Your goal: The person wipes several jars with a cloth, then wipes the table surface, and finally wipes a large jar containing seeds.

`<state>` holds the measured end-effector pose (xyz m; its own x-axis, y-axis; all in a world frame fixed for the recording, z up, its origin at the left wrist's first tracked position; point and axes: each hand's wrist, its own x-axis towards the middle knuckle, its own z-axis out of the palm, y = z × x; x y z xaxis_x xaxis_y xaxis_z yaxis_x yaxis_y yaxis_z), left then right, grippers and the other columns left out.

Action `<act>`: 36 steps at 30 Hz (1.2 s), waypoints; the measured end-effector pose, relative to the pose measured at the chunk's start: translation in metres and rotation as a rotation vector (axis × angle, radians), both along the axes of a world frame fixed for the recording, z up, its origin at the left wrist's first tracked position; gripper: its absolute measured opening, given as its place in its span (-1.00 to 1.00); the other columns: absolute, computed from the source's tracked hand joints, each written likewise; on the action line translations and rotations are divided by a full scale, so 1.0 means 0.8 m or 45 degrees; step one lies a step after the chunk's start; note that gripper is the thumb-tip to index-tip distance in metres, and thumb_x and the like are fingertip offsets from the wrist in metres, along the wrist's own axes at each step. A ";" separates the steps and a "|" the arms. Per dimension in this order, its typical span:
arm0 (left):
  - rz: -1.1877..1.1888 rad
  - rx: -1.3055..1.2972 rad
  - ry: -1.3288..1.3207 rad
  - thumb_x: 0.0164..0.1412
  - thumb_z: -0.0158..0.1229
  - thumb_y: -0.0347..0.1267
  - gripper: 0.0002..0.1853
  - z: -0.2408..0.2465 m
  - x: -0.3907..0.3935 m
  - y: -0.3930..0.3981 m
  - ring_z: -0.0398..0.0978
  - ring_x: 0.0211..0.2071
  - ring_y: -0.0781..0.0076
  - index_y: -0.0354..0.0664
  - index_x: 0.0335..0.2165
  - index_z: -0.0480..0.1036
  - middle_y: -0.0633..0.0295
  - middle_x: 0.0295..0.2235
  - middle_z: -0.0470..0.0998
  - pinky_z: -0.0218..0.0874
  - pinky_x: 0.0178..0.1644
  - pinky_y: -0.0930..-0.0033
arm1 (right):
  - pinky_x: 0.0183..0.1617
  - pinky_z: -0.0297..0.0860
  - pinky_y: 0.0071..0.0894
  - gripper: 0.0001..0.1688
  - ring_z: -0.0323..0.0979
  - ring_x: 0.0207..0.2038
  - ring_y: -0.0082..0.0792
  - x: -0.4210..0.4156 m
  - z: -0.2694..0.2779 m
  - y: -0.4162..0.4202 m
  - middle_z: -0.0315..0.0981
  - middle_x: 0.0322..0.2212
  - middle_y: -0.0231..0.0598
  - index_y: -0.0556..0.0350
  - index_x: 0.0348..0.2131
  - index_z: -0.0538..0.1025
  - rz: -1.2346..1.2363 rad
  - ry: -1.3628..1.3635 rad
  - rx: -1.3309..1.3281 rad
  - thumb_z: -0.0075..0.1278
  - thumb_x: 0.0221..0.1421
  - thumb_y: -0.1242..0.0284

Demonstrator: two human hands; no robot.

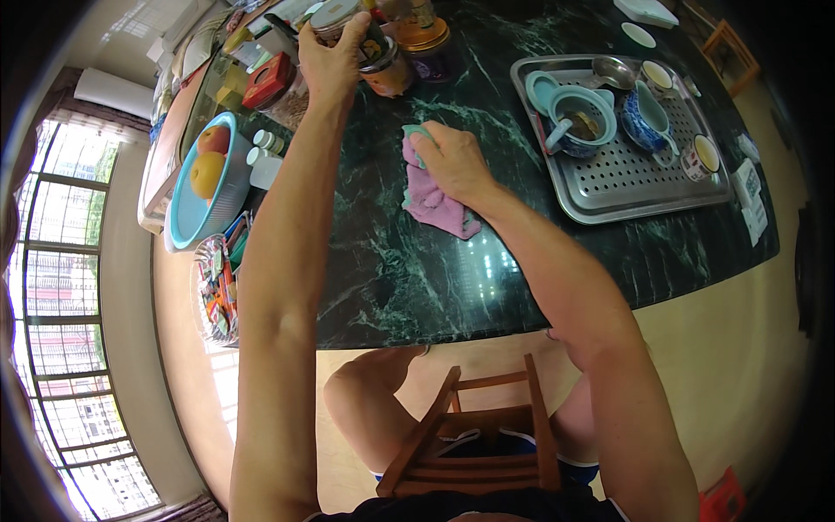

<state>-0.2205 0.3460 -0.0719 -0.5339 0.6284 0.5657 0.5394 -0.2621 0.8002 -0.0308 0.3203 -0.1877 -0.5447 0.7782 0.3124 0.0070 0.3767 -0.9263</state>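
Observation:
At the top left of the dark green marble table (385,280), my left hand (333,62) grips a lidded jar (336,16) with its fingers and thumb around the upper part. Further right and nearer to me, my right hand (456,156) holds a pink and green cloth (438,203) against the tabletop; part of the cloth hangs loose toward me. An orange-filled jar (389,77) stands just beside the held jar, and a jar with an amber lid (424,38) stands to its right.
A perforated steel tray (626,183) at right holds a blue teapot (584,121), a blue-and-white pitcher (646,121) and cups. On the left are a blue basket of fruit (189,215), white bottles (264,166), a red box (269,79) and a clear dish of wrapped items (218,293). A wooden chair (483,470) stands before me.

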 end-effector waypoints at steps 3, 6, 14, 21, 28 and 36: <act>0.037 0.074 -0.016 0.03 0.47 -0.17 -0.23 -0.018 -0.011 0.029 0.52 -0.09 0.33 -0.48 -0.01 0.26 0.02 -0.13 0.55 0.35 0.03 0.35 | -0.60 0.48 -0.17 -0.64 0.51 -0.56 -0.15 -0.001 -0.007 0.004 0.39 -0.59 -0.05 0.28 -0.39 0.44 0.074 0.069 -0.080 -0.09 0.26 0.28; 0.097 0.067 -0.077 -0.01 0.49 -0.14 -0.08 -0.024 -0.020 0.036 0.49 -0.03 0.25 -0.54 0.06 0.15 -0.13 -0.02 0.45 0.35 0.05 0.34 | -0.68 0.53 -0.23 -0.64 0.53 -0.60 -0.25 -0.004 -0.008 0.005 0.34 -0.61 -0.12 0.32 -0.38 0.41 0.119 0.094 -0.138 -0.09 0.28 0.30; 0.142 -0.114 0.048 -0.01 0.41 -0.09 0.00 -0.073 -0.011 -0.001 0.42 0.10 0.16 -0.51 0.19 0.11 -0.14 0.08 0.42 0.21 0.19 0.23 | -0.29 0.37 0.15 -0.57 0.46 -0.37 0.33 0.003 0.010 0.000 0.46 -0.50 0.27 0.27 -0.43 0.47 0.022 -0.065 -0.005 -0.09 0.20 0.20; 0.235 -0.247 0.131 0.01 0.43 -0.18 -0.21 -0.082 0.004 -0.002 0.54 -0.04 0.25 -0.46 0.09 0.33 -0.02 -0.05 0.56 0.33 0.08 0.29 | -0.28 0.36 0.17 -0.60 0.46 -0.34 0.33 0.004 0.002 0.004 0.47 -0.47 0.26 0.23 -0.41 0.49 -0.011 -0.044 0.104 -0.08 0.20 0.21; 0.391 -0.213 0.281 -0.02 0.42 -0.13 -0.20 -0.105 -0.001 -0.015 0.56 -0.08 0.16 -0.46 0.04 0.32 -0.11 -0.08 0.56 0.36 0.04 0.23 | -0.28 0.36 0.12 -0.62 0.47 -0.33 0.30 0.001 0.010 -0.002 0.49 -0.46 0.23 0.23 -0.37 0.50 -0.011 -0.014 0.069 -0.07 0.22 0.23; 0.123 -0.382 -0.189 0.18 0.26 -0.33 -0.66 -0.130 0.079 -0.160 0.46 -0.38 0.59 -0.34 -0.13 0.51 0.23 -0.37 0.58 0.33 -0.24 0.48 | -0.24 0.43 -0.05 -0.66 0.56 -0.40 0.05 0.002 0.013 -0.007 0.56 -0.48 0.03 0.20 -0.16 0.53 -0.078 0.258 0.032 -0.07 0.27 0.30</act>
